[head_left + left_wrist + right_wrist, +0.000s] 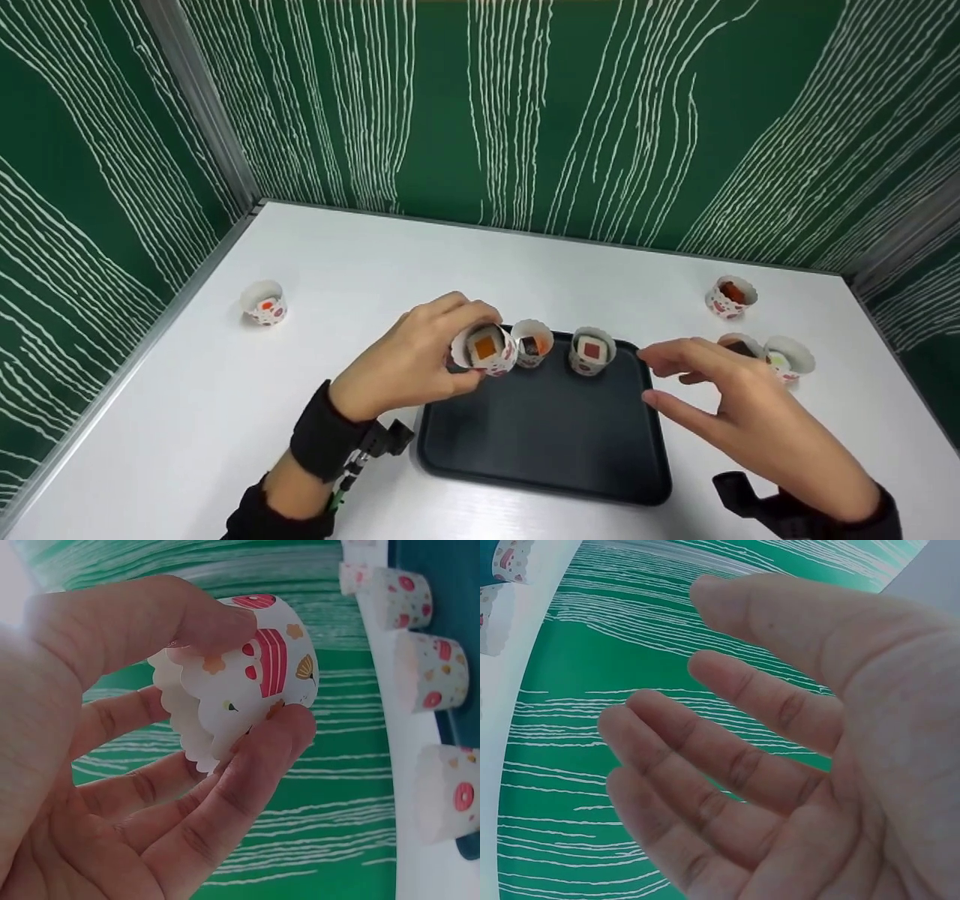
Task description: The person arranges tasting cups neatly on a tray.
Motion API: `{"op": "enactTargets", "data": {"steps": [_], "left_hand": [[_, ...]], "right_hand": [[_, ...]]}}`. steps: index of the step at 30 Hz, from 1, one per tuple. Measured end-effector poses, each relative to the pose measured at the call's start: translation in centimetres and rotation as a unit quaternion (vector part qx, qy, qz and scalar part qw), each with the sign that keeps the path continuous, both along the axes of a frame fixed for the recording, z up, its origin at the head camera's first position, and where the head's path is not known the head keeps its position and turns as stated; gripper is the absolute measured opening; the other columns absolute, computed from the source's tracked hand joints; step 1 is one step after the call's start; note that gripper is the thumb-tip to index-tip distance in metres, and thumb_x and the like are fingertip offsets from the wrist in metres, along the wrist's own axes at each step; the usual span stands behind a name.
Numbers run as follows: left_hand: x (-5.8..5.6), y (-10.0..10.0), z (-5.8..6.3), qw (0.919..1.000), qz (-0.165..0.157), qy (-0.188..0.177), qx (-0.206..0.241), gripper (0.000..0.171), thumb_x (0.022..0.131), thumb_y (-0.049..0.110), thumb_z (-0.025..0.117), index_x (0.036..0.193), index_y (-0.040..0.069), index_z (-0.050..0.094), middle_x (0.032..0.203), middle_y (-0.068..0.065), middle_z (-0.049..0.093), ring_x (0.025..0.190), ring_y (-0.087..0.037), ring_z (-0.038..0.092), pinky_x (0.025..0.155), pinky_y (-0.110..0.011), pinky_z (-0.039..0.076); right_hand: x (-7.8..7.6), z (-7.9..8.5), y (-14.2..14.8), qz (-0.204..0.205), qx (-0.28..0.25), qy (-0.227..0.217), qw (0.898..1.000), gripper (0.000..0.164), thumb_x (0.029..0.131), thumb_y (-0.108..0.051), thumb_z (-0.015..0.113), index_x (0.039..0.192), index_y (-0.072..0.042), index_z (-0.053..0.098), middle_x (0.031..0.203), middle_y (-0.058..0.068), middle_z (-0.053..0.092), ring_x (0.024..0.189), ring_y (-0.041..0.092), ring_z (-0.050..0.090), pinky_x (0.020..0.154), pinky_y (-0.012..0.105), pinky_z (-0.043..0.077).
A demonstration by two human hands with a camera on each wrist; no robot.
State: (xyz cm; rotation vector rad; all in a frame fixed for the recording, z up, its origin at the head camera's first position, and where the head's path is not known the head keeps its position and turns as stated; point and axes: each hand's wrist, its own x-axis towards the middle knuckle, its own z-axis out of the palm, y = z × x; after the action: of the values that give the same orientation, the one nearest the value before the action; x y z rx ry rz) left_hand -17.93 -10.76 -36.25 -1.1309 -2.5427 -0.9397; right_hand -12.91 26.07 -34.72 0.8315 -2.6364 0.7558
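Left hand pinches white, scallop-rimmed paper cup, red motifs printed outside, above far-left corner of black rectangular tray. Right hand: grip relaxed, holding nothing, near tray's right edge.

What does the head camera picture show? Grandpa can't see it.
A person's left hand holds a patterned paper cup near the far left corner of a dark tray. Two more cups stand at the tray's far side, and the right hand hovers empty beside it, above a white table.
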Motion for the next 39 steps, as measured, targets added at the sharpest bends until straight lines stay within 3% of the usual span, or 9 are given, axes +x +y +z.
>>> {"op": "enactTargets", "data": {"steps": [5, 12, 20, 27, 33, 39], "left_hand": [[0.0, 1.0, 0.1, 0.9998, -0.017, -0.01, 0.004, 0.051, 0.082, 0.007, 0.082, 0.13, 0.011, 0.066, 0.112, -0.006, 0.067, 0.093, -0.018, 0.066, 0.079, -0.027, 0.059], [0.1, 2.8, 0.1, 0.9987, -0.043, -0.028, 0.007, 0.053, 0.083, 0.006, 0.082, 0.133, 0.017, 0.066, 0.116, -0.005, 0.065, 0.099, -0.016, 0.067, 0.082, -0.027, 0.058], [0.4, 4.7, -0.1, 0.9991, -0.04, 0.002, -0.017, 0.056, 0.081, 0.013, 0.086, 0.134, 0.014, 0.066, 0.114, -0.004, 0.067, 0.093, -0.014, 0.066, 0.083, -0.028, 0.052], [0.5, 6.2, -0.1, 0.9978, -0.064, -0.011, -0.016, 0.057, 0.082, 0.01, 0.085, 0.135, 0.013, 0.065, 0.117, -0.007, 0.065, 0.094, -0.014, 0.066, 0.079, -0.016, 0.053], [0.8, 6.9, -0.3, 0.9967, -0.077, -0.018, -0.019, 0.059, 0.084, 0.011, 0.085, 0.138, 0.013, 0.063, 0.117, -0.007, 0.065, 0.096, -0.015, 0.067, 0.081, -0.016, 0.054], [0.8, 7.5, -0.5, 0.996, -0.086, -0.004, -0.024, 0.058, 0.084, 0.012, 0.085, 0.138, 0.014, 0.064, 0.117, -0.006, 0.065, 0.097, -0.014, 0.064, 0.081, -0.017, 0.052]], "right_hand": [[-0.1, -0.1, -0.4, 0.011, -0.003, 0.002, 1.0, 0.041, 0.087, -0.006, 0.088, 0.119, -0.027, 0.074, 0.115, -0.019, 0.074, 0.102, 0.002, 0.07, 0.09, 0.007, 0.051], [-0.2, -0.2, -0.6, 0.006, 0.01, -0.006, 1.0, 0.04, 0.089, -0.009, 0.087, 0.122, -0.027, 0.074, 0.116, -0.019, 0.073, 0.101, 0.003, 0.071, 0.09, 0.008, 0.051], [-0.7, -0.9, -1.3, 0.019, 0.02, -0.009, 1.0, 0.042, 0.091, -0.013, 0.087, 0.128, -0.026, 0.071, 0.112, -0.021, 0.072, 0.1, 0.004, 0.071, 0.087, 0.027, 0.061], [-0.9, -1.5, -1.8, 0.023, 0.019, 0.007, 1.0, 0.041, 0.089, -0.012, 0.088, 0.124, -0.024, 0.071, 0.113, -0.018, 0.074, 0.099, 0.004, 0.072, 0.086, 0.024, 0.061], [-1.0, -1.6, -2.2, 0.039, 0.011, -0.004, 0.999, 0.038, 0.089, -0.011, 0.087, 0.121, -0.023, 0.071, 0.114, -0.017, 0.074, 0.099, 0.0, 0.07, 0.083, 0.029, 0.063], [-1.0, -1.8, -2.5, 0.044, -0.006, -0.012, 0.999, 0.035, 0.09, -0.01, 0.087, 0.12, -0.021, 0.072, 0.111, -0.016, 0.074, 0.095, -0.002, 0.07, 0.081, 0.02, 0.06]]}}
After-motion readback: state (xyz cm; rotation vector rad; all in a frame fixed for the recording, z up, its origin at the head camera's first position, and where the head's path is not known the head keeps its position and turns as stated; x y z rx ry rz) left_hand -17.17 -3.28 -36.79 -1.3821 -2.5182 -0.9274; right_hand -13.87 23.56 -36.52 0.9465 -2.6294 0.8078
